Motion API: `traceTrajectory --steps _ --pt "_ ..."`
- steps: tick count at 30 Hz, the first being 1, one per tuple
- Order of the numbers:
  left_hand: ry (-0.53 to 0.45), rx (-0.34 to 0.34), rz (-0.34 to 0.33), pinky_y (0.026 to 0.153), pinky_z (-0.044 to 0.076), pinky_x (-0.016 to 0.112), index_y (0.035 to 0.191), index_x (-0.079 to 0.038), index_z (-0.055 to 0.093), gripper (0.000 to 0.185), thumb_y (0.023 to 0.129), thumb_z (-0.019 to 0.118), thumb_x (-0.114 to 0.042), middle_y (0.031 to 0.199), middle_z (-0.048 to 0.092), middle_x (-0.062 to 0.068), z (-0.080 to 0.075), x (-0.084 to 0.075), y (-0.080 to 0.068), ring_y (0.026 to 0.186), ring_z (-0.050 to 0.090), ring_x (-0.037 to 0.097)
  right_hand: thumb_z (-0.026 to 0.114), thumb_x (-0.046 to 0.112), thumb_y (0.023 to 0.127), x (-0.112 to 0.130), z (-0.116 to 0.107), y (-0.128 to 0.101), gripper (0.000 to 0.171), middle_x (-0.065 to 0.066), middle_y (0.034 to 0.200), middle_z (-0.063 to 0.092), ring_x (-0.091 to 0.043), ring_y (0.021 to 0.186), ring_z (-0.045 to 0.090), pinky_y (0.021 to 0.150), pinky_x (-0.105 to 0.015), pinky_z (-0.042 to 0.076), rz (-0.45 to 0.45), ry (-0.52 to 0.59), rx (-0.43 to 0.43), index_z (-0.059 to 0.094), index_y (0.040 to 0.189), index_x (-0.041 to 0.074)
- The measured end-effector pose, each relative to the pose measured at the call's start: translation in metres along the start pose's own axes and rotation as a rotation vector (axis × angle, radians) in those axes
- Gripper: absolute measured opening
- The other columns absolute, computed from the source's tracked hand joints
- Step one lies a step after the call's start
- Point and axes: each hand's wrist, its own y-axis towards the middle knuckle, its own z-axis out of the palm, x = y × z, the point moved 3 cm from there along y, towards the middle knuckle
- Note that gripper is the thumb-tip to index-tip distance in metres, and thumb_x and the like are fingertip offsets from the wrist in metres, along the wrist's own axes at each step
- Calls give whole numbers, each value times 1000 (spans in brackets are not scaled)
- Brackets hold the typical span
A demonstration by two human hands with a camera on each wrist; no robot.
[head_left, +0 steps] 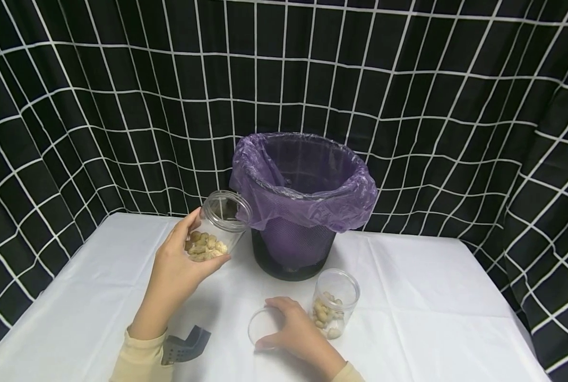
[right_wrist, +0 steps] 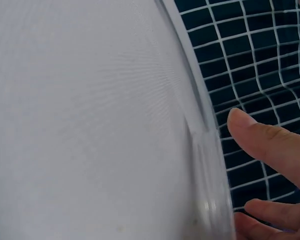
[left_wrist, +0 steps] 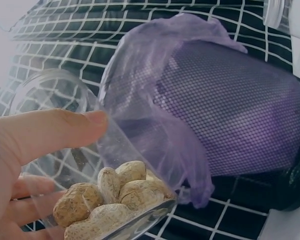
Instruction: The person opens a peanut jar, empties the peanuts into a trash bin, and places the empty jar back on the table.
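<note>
My left hand grips a clear plastic jar in the head view, tilted with its open mouth toward the bin. Unshelled peanuts lie in its lower part, and the thumb presses along the wall in the left wrist view. My right hand is low over the table, thumb and fingers spread at the edges of a clear round lid. In the right wrist view the thumb is straight and apart from the fingers. Just right of that hand, a second clear jar stands uncapped with peanuts inside.
A black mesh bin with a purple bag folded over its rim stands at the table's back middle. White cloth covers the table. A black curtain with white grid lines hangs behind and at both sides.
</note>
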Motion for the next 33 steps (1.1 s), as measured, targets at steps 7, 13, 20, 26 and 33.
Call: traceTrajectory --steps 7,13,20,26,33 --pt "-24 22 -64 107 46 49 147 -13 44 89 71 89 -17 138 58 14 -5 5 2 129 54 31 88 30 71 20 -11 -7 71 -17 134 62 -37 127 57 107 -55 46 -38 23 -36 61 131 2" --pt "-8 38 1 107 49 50 147 -8 43 87 73 88 -17 133 61 18 -13 -1 22 125 57 33 85 31 76 35 -35 -21 65 -15 130 66 -39 121 62 103 -53 50 -64 116 -32 62 131 4" --pt "-17 90 0 109 48 46 146 -8 44 83 77 86 -24 135 60 18 -28 -8 52 125 58 32 83 35 78 54 -69 -29 64 -7 134 65 -38 121 63 103 -50 51 -128 78 -40 62 133 10" --pt "-7 129 -2 108 48 45 147 -8 43 84 77 85 -29 138 58 15 -32 -13 74 125 56 31 83 33 78 64 -95 -30 67 -6 136 64 -36 123 62 107 -50 48 -160 45 -96 60 136 10" --pt "0 181 -20 107 48 50 150 -11 39 89 78 84 -35 143 55 11 -37 -26 91 131 52 33 85 26 77 69 -122 -28 65 -8 137 64 -33 127 60 110 -42 47 -144 46 -139 61 135 9"
